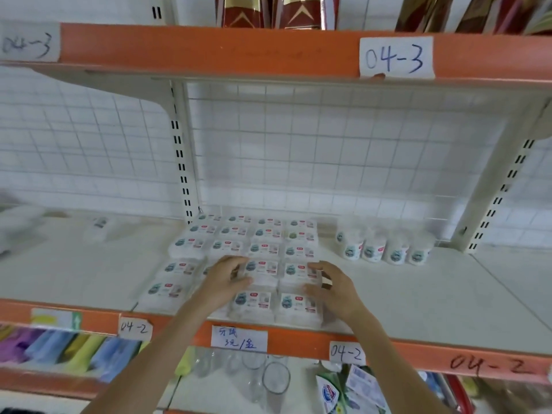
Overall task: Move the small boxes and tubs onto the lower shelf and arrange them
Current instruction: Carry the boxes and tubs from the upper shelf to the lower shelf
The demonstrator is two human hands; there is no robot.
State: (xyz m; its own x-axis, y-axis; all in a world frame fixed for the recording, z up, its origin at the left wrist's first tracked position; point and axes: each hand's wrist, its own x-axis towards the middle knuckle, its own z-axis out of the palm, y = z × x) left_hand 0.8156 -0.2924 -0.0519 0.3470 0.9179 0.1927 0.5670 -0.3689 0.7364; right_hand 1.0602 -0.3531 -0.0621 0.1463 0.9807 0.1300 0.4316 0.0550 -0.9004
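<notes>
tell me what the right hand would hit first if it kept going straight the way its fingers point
Probably nothing new: the right hand already looks to be on the small boxes. Pushed on up and left, it would meet the next rows of boxes, though depth is unclear.

box labels (258, 268) blurred, far-left items (18, 225) smeared

A white tiled wall (89, 138) fills the space behind, above and beyond the hands, covered by a wire mesh back panel (313, 138). Two cream slotted uprights (182, 162) rise from the pale shelf board (418, 297) the hands reach over; one stands up and to their left, the other leans away to their right. Overhead runs an orange shelf edge (224, 49) bearing paper labels (395, 56) marked 04-3. Just beneath the wrists, another orange edge (298, 339) carries labels marked 04-2. Light is even and soft.
</notes>
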